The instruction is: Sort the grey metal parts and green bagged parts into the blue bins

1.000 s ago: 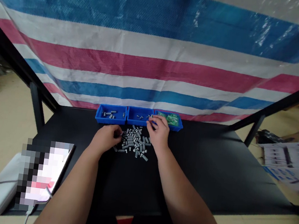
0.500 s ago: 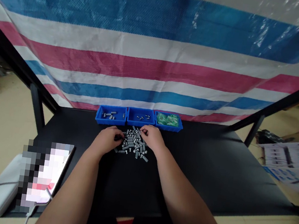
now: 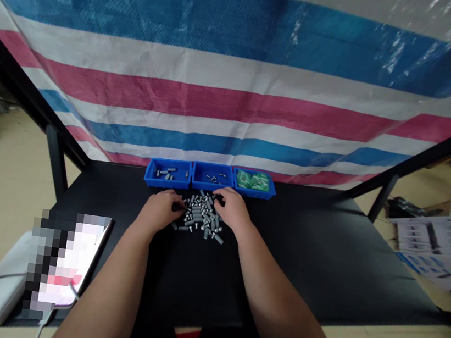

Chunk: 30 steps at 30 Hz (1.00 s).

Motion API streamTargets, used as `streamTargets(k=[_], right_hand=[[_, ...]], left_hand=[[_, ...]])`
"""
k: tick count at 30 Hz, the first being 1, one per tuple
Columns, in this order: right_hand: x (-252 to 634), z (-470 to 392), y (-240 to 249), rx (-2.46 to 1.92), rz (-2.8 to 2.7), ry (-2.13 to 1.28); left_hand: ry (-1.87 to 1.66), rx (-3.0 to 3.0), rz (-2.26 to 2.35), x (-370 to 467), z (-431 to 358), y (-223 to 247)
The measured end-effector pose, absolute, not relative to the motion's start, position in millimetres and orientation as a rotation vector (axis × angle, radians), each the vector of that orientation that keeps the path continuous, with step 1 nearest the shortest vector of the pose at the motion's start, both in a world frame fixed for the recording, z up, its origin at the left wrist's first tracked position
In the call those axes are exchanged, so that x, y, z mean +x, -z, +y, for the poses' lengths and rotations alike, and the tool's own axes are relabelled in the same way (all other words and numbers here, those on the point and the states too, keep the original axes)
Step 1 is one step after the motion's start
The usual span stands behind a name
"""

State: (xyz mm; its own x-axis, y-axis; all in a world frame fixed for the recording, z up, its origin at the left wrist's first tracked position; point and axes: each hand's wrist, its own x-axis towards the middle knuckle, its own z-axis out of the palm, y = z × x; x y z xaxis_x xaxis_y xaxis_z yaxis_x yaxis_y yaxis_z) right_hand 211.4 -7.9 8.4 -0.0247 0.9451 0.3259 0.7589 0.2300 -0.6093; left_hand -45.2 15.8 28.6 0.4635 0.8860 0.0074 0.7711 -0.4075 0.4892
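We see both bare hands resting on a matte black table top (image 3: 323,248), one on each side of a loose heap of small grey metal screws (image 3: 201,216) that lies just in front of three blue plastic bins. Our left hand (image 3: 161,210) sits at the heap's left edge with its fingers curled toward the screws — whether it pinches one we cannot tell, the parts are too small. Our right hand (image 3: 232,207) lies at the heap's right edge, fingertips bent down onto the far screws; its grasp is likewise unclear. The left blue bin (image 3: 167,173) and the middle blue bin (image 3: 213,177) each hold a few grey screws, and the right blue bin (image 3: 254,181) holds green pieces. Behind stands a striped blue, white and pink tarpaulin (image 3: 237,82).
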Motion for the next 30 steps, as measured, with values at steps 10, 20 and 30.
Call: streamTargets(k=[10, 20, 30], right_hand=[[212, -6, -6, -1.656, -1.860, -0.354], [212, -12, -18, -1.603, -1.952, -0.419], [184, -26, -28, -1.048, -1.932, -0.722]], left_hand=[[-0.532, 2.161, 1.538, -42, 12, -39], [-0.615, 2.077, 1.407, -41, 12, -36], [-0.795, 1.991, 1.046, -25, 1, -41]])
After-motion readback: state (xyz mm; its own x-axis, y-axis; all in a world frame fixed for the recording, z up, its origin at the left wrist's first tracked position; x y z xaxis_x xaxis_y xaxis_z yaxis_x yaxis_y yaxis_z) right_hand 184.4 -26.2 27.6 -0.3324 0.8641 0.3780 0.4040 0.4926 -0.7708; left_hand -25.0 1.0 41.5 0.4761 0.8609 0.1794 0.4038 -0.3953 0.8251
